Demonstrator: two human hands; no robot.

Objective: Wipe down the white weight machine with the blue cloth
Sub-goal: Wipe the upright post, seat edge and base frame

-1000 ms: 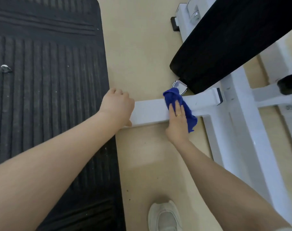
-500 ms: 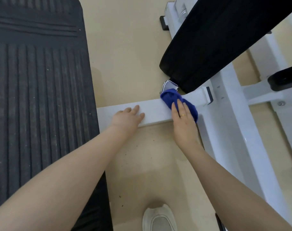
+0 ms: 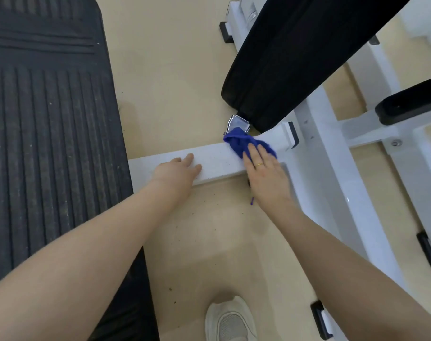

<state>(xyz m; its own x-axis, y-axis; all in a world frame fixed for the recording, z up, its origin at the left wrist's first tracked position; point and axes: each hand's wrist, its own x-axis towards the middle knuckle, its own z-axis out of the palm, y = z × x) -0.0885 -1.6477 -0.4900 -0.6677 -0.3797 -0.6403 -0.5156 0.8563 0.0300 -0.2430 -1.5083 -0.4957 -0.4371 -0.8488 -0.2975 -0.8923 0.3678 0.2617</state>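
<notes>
Head cam looks straight down: the right hand has its fingers laid out flat on top of the blue cloth, pressing it onto the white bar of the machine right where the bar meets the upright frame. The left hand rests flat on the same bar further toward the mat, fingers straight, gripping nothing, just bracing. To do this bit well I'd keep the palm loaded on the cloth and drag it in long strokes along the bar toward the left hand, then lift that hand and do the patch under it, since that's the part likely to get skipped. Wrap the cloth over the near edge too. Room-wise: the black pad hangs over the joint and a metal bracket sits just beside the cloth, so knuckles could catch there. Open floor lies on the near side, with a shoe well back.
</notes>
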